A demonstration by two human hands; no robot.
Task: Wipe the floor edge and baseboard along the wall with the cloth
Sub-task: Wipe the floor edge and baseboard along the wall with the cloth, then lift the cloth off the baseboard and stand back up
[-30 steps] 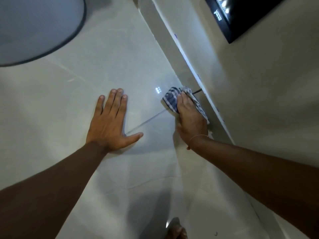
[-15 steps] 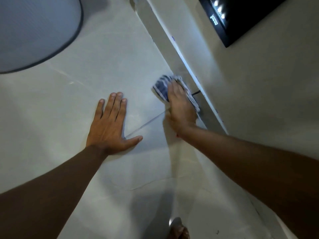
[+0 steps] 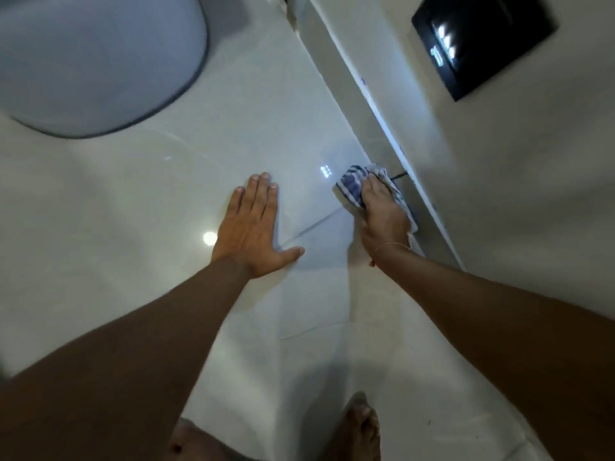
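Observation:
A blue-and-white striped cloth lies bunched on the glossy white floor, right at the foot of the grey baseboard. My right hand presses flat on the cloth, fingers pointing along the wall, and covers most of it. My left hand rests palm down on the floor tiles to the left, fingers spread, holding nothing. The baseboard runs diagonally from the top centre to the right, under the pale wall.
A large round grey object sits on the floor at the top left. A black panel with lights is mounted on the wall at the top right. My bare foot shows at the bottom edge. A thin dark gap marks the baseboard just past the cloth.
My right hand slid the cloth forward along the baseboard, then drew it back toward me. The left hand stayed planted. The camera view shifted, showing more of the floor and the foot.

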